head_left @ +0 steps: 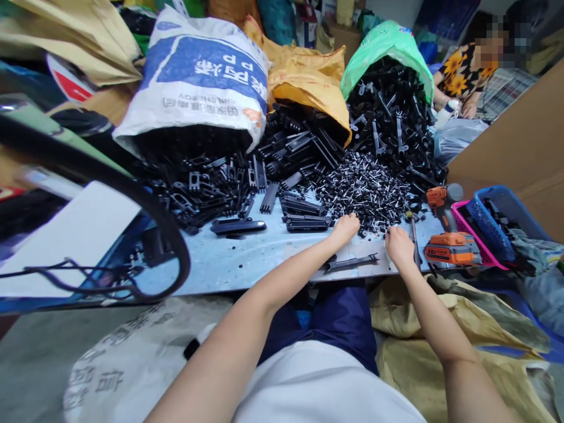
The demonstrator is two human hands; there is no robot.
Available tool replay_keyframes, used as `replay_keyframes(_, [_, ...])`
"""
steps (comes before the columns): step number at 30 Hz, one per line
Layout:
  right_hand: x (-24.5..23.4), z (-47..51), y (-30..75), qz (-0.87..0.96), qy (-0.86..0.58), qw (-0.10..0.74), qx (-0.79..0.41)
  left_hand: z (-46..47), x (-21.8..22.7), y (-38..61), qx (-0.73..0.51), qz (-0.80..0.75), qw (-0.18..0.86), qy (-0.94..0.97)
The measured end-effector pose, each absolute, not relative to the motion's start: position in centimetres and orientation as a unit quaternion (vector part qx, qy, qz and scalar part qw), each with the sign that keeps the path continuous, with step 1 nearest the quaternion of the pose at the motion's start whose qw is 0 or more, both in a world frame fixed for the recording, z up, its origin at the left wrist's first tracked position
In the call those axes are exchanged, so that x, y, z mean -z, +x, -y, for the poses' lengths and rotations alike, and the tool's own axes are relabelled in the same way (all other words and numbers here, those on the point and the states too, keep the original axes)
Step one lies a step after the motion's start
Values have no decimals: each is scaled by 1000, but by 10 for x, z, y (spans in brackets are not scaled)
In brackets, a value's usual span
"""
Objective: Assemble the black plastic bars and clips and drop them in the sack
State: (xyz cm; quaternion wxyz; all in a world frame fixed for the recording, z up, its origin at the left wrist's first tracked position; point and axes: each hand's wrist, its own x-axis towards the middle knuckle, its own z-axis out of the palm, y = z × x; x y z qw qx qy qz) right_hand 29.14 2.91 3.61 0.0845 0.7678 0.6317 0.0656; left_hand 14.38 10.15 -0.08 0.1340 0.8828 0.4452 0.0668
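My left hand [346, 227] reaches into the near edge of a heap of small black and silver screws [368, 191], fingers curled down among them; what they pinch is hidden. My right hand [399, 245] rests closed at the heap's near right edge, beside a thin metal tool [414, 235]. A long black plastic part [350, 262] lies flat on the pale blue table [229, 258] between my hands. Two stacked black plastic parts [306, 214] sit just left of my left hand.
Open sacks, white-blue [198, 76], yellow [308, 79] and green [388, 44], spill black plastic parts at the back. An orange cordless drill [447, 232] lies right, beside pink and blue baskets [493, 226]. Another person [467, 73] sits far right. A dark cable loop [145, 205] crosses the left.
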Motion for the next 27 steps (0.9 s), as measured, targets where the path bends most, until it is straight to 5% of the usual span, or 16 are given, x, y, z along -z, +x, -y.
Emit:
replay_keyframes(6, [-19, -49, 313, -703, 710, -24, -29, -81, -1, 102, -120, -483, 139, 856])
replay_keyframes(11, [-7, -66, 298, -756, 655, -2, -13, -47, 3, 25, -449, -477, 227, 721])
replay_keyframes(14, [-10, -71, 297, -737, 675, 5, -17, -21, 16, -9, -544, -510, 292, 599])
replay_keyframes(18, [-17, -72, 300, -718, 693, 52, -28, 3, 31, -21, -548, -541, 295, 565])
replay_keyframes(23, [-30, -68, 298, -691, 708, 126, -72, 11, 28, -21, -526, -521, 147, 656])
replay_keyframes(27, [-36, -65, 300, -688, 721, 31, -77, 15, 22, -20, -495, -485, 102, 714])
